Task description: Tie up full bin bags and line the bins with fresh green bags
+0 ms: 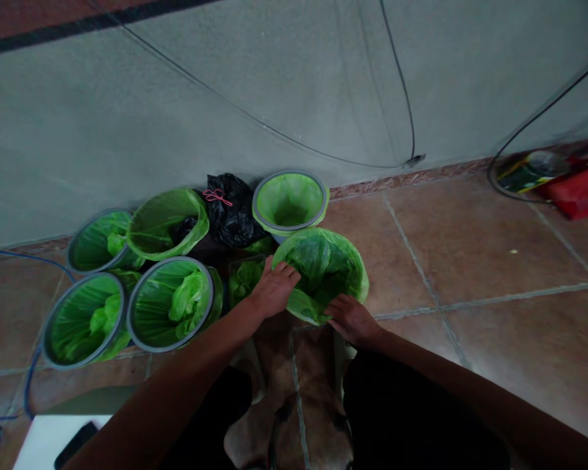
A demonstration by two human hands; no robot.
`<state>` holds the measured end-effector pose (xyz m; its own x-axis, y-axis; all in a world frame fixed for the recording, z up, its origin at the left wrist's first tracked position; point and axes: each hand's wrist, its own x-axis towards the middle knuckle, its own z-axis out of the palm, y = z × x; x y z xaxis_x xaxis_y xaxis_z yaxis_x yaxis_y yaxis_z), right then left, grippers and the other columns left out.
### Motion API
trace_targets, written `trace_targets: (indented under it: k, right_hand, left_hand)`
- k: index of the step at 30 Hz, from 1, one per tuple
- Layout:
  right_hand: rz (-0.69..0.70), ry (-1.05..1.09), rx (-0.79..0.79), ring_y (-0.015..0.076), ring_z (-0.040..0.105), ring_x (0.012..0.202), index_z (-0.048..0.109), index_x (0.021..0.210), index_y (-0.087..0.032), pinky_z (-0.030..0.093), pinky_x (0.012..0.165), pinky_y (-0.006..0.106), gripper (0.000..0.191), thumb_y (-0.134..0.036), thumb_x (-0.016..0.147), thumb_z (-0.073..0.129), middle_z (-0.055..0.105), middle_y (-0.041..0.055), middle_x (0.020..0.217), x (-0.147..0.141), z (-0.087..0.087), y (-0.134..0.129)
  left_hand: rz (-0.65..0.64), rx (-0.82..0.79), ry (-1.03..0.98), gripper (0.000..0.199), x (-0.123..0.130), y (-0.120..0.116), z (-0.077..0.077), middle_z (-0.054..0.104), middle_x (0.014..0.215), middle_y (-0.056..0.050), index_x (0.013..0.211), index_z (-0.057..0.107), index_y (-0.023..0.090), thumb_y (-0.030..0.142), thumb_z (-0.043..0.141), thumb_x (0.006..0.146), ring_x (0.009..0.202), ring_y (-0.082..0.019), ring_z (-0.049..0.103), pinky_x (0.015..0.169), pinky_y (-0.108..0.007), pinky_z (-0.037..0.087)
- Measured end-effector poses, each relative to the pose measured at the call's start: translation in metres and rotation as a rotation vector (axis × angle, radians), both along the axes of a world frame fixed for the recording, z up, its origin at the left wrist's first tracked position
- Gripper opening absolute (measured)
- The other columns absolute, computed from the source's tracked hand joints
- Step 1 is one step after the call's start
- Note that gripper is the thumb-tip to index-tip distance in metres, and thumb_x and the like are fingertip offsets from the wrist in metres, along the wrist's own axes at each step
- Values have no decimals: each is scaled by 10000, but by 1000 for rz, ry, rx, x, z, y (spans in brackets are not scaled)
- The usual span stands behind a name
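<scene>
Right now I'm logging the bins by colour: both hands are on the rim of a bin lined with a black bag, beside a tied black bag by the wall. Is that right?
Not quite. The head view shows the left hand and right hand on the rim of a bin lined with a green bag, not a black one. The tied black bag does sit by the wall.

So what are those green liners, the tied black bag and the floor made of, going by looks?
Green liners: thin plastic film, likely, translucent, creased and shiny. Black bag: glossy crinkled plastic, tied with red string. Floor: brown glazed-looking tile, probably ceramic, with pale joints and a sheen.
</scene>
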<state>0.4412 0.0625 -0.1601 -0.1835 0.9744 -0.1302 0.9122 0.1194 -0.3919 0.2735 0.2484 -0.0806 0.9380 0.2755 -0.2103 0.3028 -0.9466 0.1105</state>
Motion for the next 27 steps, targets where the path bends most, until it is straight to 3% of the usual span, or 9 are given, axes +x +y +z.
trace_targets:
  k: [4,8,12,18,21,23,26,27]
  right_hand:
    - [4,15,22,227,499,906,672,974,-159,366,788,359,159,-192,917,528,646,90,943,-1,0,1]
    - [3,21,15,225,507,909,664,968,-160,378,795,355,147,-197,914,532,646,89,941,0,1,0]
    - [15,9,0,227,538,916,661,974,-150,403,822,358,151,-206,912,535,656,90,950,8,-9,-1]
    - [98,-146,-43,217,569,815,672,849,-147,414,855,388,205,-80,874,479,660,96,838,21,-23,9]
    - [97,-165,-89,230,583,842,675,865,-148,418,878,406,174,-74,833,521,669,109,855,20,-14,9]
    - [85,-146,-101,264,589,938,678,972,-139,411,924,441,195,-119,795,599,679,133,962,19,-1,6]
    - [35,-6,-79,296,565,1117,600,1244,-159,405,986,457,504,-220,753,696,634,147,1224,20,26,11]
    - [5,54,-90,279,578,1121,580,1283,-175,426,974,426,525,-235,773,687,631,133,1251,21,33,19]
  left_hand:
    - [-91,-102,-71,172,-6,-32,-5,632,1011,-79,1010,615,166,171,476,909,989,-229,550,975,-414,395]
    - [-119,-176,-42,173,-21,-47,-38,651,979,-72,988,615,165,273,484,958,957,-211,587,926,-371,410]
    - [-201,-144,-24,157,-33,-32,-65,668,933,-55,954,626,168,266,503,956,894,-201,607,861,-349,420]
    - [-298,-66,22,113,-32,-5,-84,668,878,-51,909,645,165,154,533,906,848,-191,606,879,-350,429]
    - [-255,-58,44,131,-30,-10,-81,672,910,-66,954,642,152,139,524,899,914,-204,613,1007,-418,387]
    - [-207,-60,7,199,-33,-19,-70,674,1014,-96,1057,628,142,134,510,897,1052,-237,592,1089,-495,313]
    - [-144,-112,-118,417,-40,-33,-46,586,1300,-155,1285,532,146,222,566,876,1291,-299,454,1131,-567,232]
    - [-125,-148,-153,478,-41,-37,-39,558,1343,-157,1323,505,152,285,588,871,1317,-307,426,1136,-571,222]
